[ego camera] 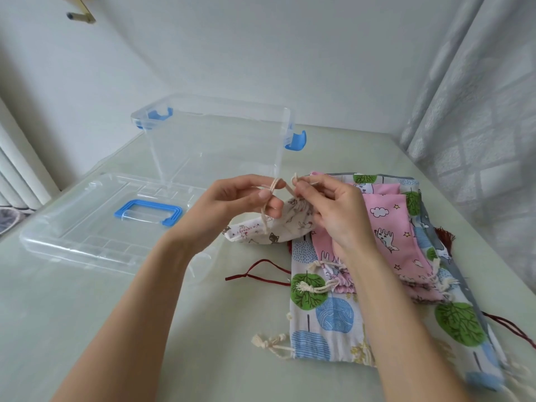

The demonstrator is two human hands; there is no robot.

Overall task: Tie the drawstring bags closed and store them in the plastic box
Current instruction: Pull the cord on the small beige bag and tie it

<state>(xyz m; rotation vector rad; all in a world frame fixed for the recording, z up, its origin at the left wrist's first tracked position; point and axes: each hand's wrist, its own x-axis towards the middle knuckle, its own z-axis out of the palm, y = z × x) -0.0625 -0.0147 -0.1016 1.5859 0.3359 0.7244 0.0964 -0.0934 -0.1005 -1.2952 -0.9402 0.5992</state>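
Both forearms are reaching in from bottom edge w/ hands raised over the table: left hand is pinching one cream drawstring btwn thumb & curled fingers, right hand is pinching the other cord end likewise, both cords running to the gathered mouth of a small white cat-print bag lying just under them. Red writing on that bag is showing but too small to read. Other bags (pink, tree-print) are lying piled at right, while the clear plastic box is standing open behind the hands, its lid w/ blue handle lying flat at left.
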